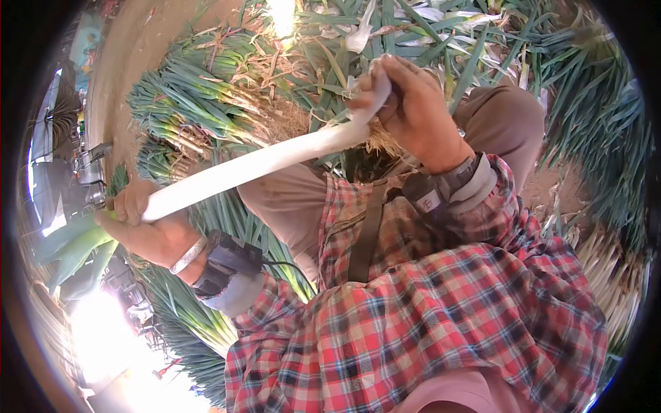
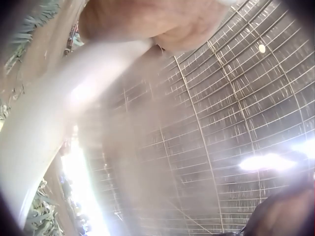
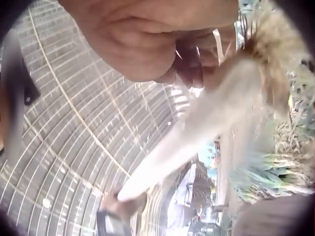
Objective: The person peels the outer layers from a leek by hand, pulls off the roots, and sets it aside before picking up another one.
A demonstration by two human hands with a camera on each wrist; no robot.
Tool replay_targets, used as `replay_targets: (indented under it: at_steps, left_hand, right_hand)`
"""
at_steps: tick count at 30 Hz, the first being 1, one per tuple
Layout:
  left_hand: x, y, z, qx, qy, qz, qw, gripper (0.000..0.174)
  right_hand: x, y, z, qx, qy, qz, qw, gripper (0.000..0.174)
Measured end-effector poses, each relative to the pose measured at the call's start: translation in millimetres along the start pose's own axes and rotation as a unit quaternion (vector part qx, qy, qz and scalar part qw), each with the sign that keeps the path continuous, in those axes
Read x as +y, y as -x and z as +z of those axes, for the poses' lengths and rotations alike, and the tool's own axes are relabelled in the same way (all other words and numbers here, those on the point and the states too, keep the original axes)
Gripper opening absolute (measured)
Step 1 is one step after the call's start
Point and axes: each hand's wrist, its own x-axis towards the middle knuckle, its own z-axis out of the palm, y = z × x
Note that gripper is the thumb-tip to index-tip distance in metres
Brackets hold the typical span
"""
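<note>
A long leek with a thick white stalk slants across the person's lap. The left hand grips it where the stalk turns into green leaves. At the other end the right hand pinches a pale strip of outer skin with thumb and fingers, close above the brown roots. In the right wrist view the white stalk runs from beneath the right hand toward the left hand, with bushy roots beside it. The left wrist view shows the stalk blurred.
Bundles of leeks with roots lie on the ground ahead. Loose leaves and peelings are strewn beyond the right hand. Another leafy heap lies at the right. More leeks lie by the left arm. A latticed roof arches overhead.
</note>
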Motion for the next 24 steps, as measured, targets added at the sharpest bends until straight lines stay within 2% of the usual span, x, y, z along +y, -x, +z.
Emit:
replay_targets:
  at_steps: [1, 2, 3, 4, 5, 6, 7, 8, 10, 11, 12, 13, 14, 15, 16, 17, 18, 21, 24]
  left_hand:
    - [-1.3, 0.8, 2.0, 0.051, -0.041, 0.046, 0.997, 0.047]
    - [1.8, -1.1, -0.4, 0.05, -0.04, 0.045, 0.997, 0.047]
    - [9.8, -4.7, -5.3, 0.021, -0.011, 0.019, 1.0, 0.049]
    - [17.7, -8.0, -11.4, -0.008, 0.019, -0.006, 1.0, 0.051]
    - [23.1, -10.4, -18.6, -0.007, 0.02, -0.004, 1.0, 0.051]
    - [25.1, -11.8, -22.6, -0.098, 0.092, -0.064, 0.989, 0.051]
    - [26.6, -11.7, -28.5, -0.187, 0.162, -0.121, 0.961, 0.051]
    - [27.7, -13.0, -33.3, -0.183, 0.161, -0.121, 0.962, 0.051]
    - [18.0, -12.0, -26.8, -0.098, 0.096, -0.074, 0.988, 0.049]
    - [10.3, -8.2, -17.5, -0.099, 0.098, -0.074, 0.987, 0.049]
    - [1.6, -2.8, -4.4, -0.015, 0.011, -0.008, 1.0, 0.047]
    - [-4.5, -1.6, 5.1, 0.068, -0.078, 0.057, 0.993, 0.046]
    - [0.6, -4.7, -5.0, 0.019, -0.04, 0.024, 0.999, 0.044]
    - [2.7, -5.6, -7.9, 0.02, -0.042, 0.024, 0.999, 0.044]
    - [5.7, -6.0, -10.0, -0.004, -0.02, -0.007, 1.0, 0.044]
    - [8.5, -5.5, -12.0, -0.029, 0.003, -0.036, 0.999, 0.043]
    - [8.4, -3.7, -9.9, -0.028, 0.003, -0.035, 0.999, 0.043]
    - [7.3, 0.9, -5.3, 0.013, -0.038, -0.003, 0.999, 0.043]
    - [11.5, 2.9, -4.9, -0.015, 0.003, -0.034, 0.999, 0.043]
  right_hand:
    - [-1.3, -1.7, -17.3, -0.005, -0.142, 0.062, 0.988, 0.021]
    - [-10.5, -3.6, -40.9, 0.007, -0.069, 0.065, 0.995, 0.027]
    - [-23.0, -8.8, -57.4, 0.086, 0.159, 0.037, 0.983, 0.028]
    - [-33.6, -12.0, -71.0, 0.159, 0.379, 0.007, 0.912, 0.03]
    - [-36.7, -9.9, -91.4, 0.156, 0.38, 0.006, 0.912, 0.03]
    - [-39.1, -5.6, -94.9, 0.163, 0.638, -0.085, 0.747, 0.031]
    - [-37.1, -3.3, -98.2, 0.153, 0.831, -0.167, 0.507, 0.034]
    - [-33.0, 2.3, -99.8, 0.109, 0.784, -0.154, 0.592, 0.038]
    - [-28.3, 11.8, -50.0, 0.005, 0.688, -0.242, 0.685, 0.035]
    - [-27.3, 22.0, -20.9, -0.048, 0.659, -0.272, 0.699, 0.033]
    - [-24.6, 30.0, 1.7, -0.1, 0.627, -0.303, 0.711, 0.03]
    - [-17.5, 31.3, 10.9, -0.097, 0.628, -0.306, 0.709, 0.03]
    - [-6.3, 33.7, 16.0, -0.124, 0.634, -0.298, 0.703, 0.027]
    - [0.3, 35.3, 17.7, -0.154, 0.638, -0.29, 0.697, 0.023]
    - [1.1, 35.2, 18.0, -0.155, 0.636, -0.288, 0.699, 0.023]
    - [1.5, 34.8, 18.1, -0.164, 0.652, -0.291, 0.681, 0.022]
    - [1.2, 34.0, 18.2, -0.171, 0.668, -0.294, 0.662, 0.021]
    - [0.0, 35.6, 22.0, -0.177, 0.688, -0.267, 0.651, 0.02]
    - [1.9, 34.6, 22.7, -0.174, 0.681, -0.259, 0.663, 0.019]
